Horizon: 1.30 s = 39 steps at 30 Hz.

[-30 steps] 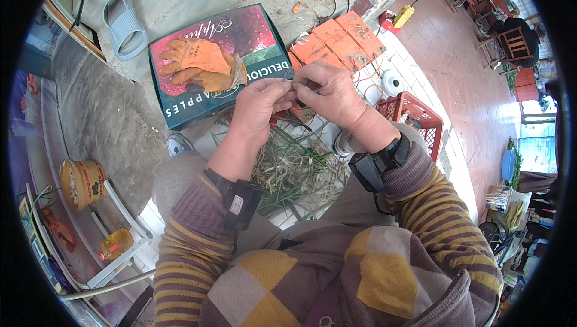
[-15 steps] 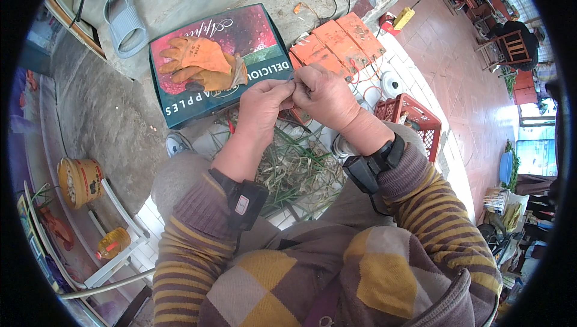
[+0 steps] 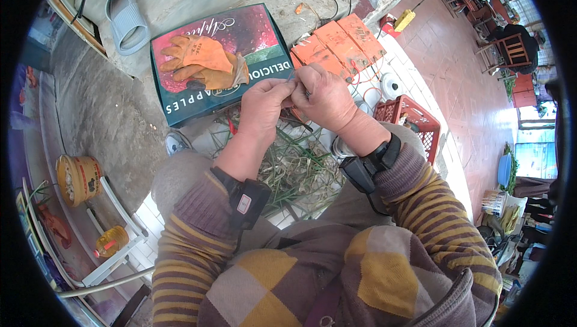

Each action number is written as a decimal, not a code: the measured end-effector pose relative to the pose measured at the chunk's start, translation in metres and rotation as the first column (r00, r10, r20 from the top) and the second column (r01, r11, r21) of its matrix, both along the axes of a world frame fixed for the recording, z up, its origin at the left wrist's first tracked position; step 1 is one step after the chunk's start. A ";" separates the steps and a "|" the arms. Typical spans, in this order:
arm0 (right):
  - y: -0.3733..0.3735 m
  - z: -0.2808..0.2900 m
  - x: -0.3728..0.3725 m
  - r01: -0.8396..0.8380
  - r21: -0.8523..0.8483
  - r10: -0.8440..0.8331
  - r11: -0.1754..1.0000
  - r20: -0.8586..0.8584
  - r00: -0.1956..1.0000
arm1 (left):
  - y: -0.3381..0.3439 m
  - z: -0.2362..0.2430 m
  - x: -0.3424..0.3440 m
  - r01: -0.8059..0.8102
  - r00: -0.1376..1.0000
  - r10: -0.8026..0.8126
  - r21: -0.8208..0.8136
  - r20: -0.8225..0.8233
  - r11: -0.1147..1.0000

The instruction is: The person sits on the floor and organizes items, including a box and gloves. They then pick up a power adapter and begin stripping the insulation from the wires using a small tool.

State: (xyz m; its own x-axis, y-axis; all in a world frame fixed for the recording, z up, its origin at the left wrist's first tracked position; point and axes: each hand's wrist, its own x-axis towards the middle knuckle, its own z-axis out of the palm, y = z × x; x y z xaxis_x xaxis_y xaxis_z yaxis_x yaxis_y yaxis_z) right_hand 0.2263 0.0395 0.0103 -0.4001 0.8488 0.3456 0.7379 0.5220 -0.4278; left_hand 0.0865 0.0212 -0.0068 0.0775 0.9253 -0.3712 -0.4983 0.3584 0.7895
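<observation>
Orange cloth-and-rubber gloves (image 3: 201, 61) are lying on a flat green-and-pink cardboard box (image 3: 258, 27). The bare left hand (image 3: 261, 106) and bare right hand (image 3: 326, 97) are pinching a thin, tiny thing (image 3: 293, 77) between their fingertips. A red plastic basket (image 3: 422, 109) is sitting farther right.

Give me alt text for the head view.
Left hand and right hand meet in a pinch; anything held is unclear. Below lie green stalks; beyond, orange work gloves rest on a cardboard box, with a red crate at right.
</observation>
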 end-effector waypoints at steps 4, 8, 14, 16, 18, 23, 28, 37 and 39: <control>0.000 -0.001 -0.001 -0.001 0.014 0.001 1.000 -0.003 1.000 | 0.000 0.001 0.001 -0.022 1.000 0.022 -0.003 0.003 1.000; 0.000 -0.002 -0.001 0.003 0.019 -0.002 1.000 -0.053 0.999 | 0.000 0.000 -0.001 0.006 1.000 -0.006 0.003 -0.009 1.000; 0.000 -0.002 -0.003 0.014 -0.052 -0.023 0.999 -0.180 0.983 | -0.001 -0.002 0.002 -0.045 0.999 0.045 0.005 0.003 0.999; -0.001 -0.002 -0.003 0.026 -0.063 -0.039 0.998 -0.217 0.975 | -0.001 -0.001 0.001 -0.022 0.999 0.022 0.005 -0.036 1.000; -0.001 -0.003 -0.004 0.033 -0.101 -0.060 0.994 -0.273 0.960 | -0.001 -0.001 0.001 -0.024 0.999 0.025 0.012 -0.030 1.000; 0.000 -0.003 -0.003 0.054 -0.199 -0.126 0.978 -0.368 0.921 | -0.003 0.002 0.002 -0.069 0.997 0.068 0.013 0.020 0.998; 0.002 -0.005 -0.001 0.085 -0.312 -0.215 0.946 -0.409 0.887 | -0.002 0.004 -0.003 -0.020 1.000 0.020 0.005 -0.003 1.000; 0.009 -0.019 0.006 -0.058 -0.591 -0.392 0.804 -0.601 0.696 | -0.002 0.004 -0.005 -0.043 0.999 0.043 -0.032 0.000 0.999; 0.009 -0.016 0.008 -0.123 -0.648 -0.432 0.752 -0.625 0.649 | -0.002 0.004 -0.005 -0.056 0.998 0.056 -0.038 -0.007 0.998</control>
State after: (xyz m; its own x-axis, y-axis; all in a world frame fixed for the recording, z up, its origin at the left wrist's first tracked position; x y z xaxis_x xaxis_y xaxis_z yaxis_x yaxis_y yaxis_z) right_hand 0.2338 0.0482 -0.0059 -0.1053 0.9832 -0.1494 0.0938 -0.1397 -0.9857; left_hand 0.0810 0.0193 -0.0030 0.0233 0.9131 -0.4070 -0.5136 0.3602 0.7788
